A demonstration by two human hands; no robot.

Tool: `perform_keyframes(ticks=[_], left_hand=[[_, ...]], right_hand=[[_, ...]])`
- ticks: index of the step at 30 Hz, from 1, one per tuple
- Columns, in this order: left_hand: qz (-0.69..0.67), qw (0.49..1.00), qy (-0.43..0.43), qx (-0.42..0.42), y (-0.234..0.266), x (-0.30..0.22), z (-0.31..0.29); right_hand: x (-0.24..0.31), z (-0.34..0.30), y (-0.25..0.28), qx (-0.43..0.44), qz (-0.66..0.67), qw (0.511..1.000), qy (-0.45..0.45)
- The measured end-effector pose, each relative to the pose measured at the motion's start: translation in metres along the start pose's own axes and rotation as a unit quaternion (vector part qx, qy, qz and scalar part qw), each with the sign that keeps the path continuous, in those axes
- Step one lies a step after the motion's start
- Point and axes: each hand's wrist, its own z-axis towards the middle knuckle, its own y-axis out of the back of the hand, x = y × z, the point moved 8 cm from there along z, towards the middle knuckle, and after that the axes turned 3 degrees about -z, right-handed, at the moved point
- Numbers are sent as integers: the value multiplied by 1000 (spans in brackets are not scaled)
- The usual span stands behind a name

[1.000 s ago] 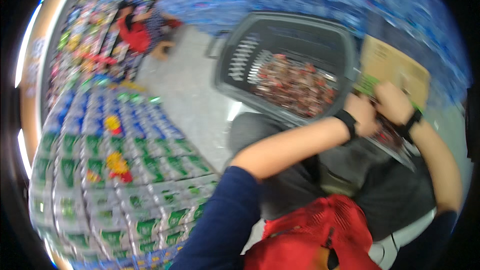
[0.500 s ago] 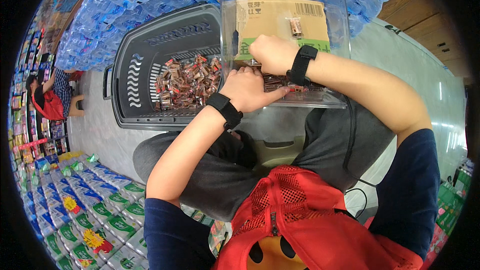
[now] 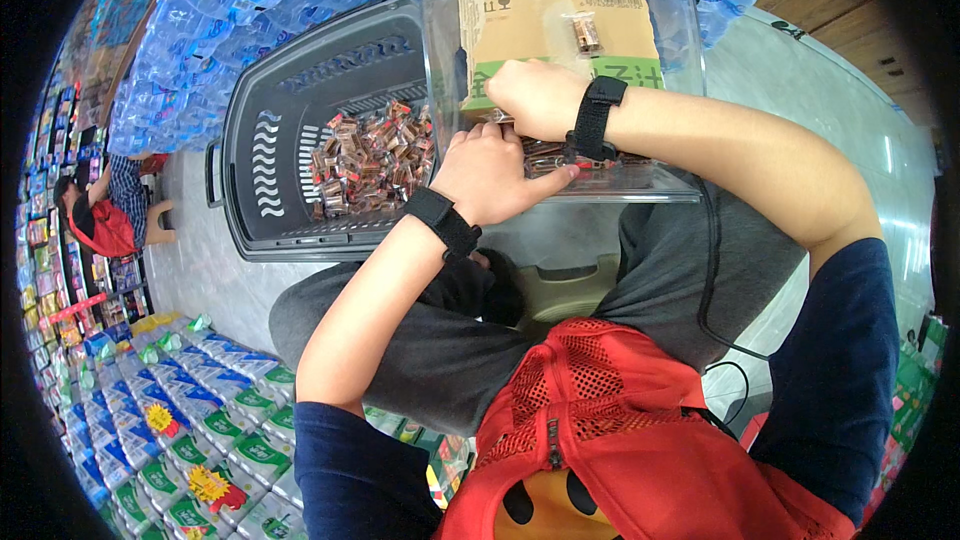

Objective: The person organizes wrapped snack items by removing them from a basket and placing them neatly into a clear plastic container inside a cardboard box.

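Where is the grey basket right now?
In the head view, the basket sits upper left on the floor, holding wrapped candies, just left of the clear bin both hands reach into.

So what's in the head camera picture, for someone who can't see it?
Seen from above, a person's left hand and right hand reach into a clear plastic box of small wrapped candies. Beside it sits a dark shopping basket holding more candies, with packs of bottled water stacked beyond.
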Motion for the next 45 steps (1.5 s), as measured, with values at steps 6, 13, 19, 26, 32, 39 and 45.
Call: perform_keyframes(ticks=[6, 13, 19, 26, 32, 39, 45], left_hand=[[5, 1000, 1, 13, -2, -1, 1], [-9, 1000, -3, 10, -1, -1, 0], [-14, 1000, -6, 5, -1, -3, 1], [4, 999, -14, -35, 0, -2, -3], [-20, 999, -25, -11, 6, -12, -4], [-25, 998, -27, -55, 2, -7, -9], [62, 972, -48, -221, 9, -27, -26]], right_hand=[[-5, 2, -6, -13, 1, 1000, 1], [-9, 2, -10, -26, 34, 999, -9], [-13, 2, -13, -48, 42, 998, -3], [-9, 3, -12, -51, 36, 998, -9], [-2, 1, -10, -90, 44, 995, 11], [11, 7, -8, -57, -23, 998, 33], [1, 10, -14, -98, 11, 995, 32]])
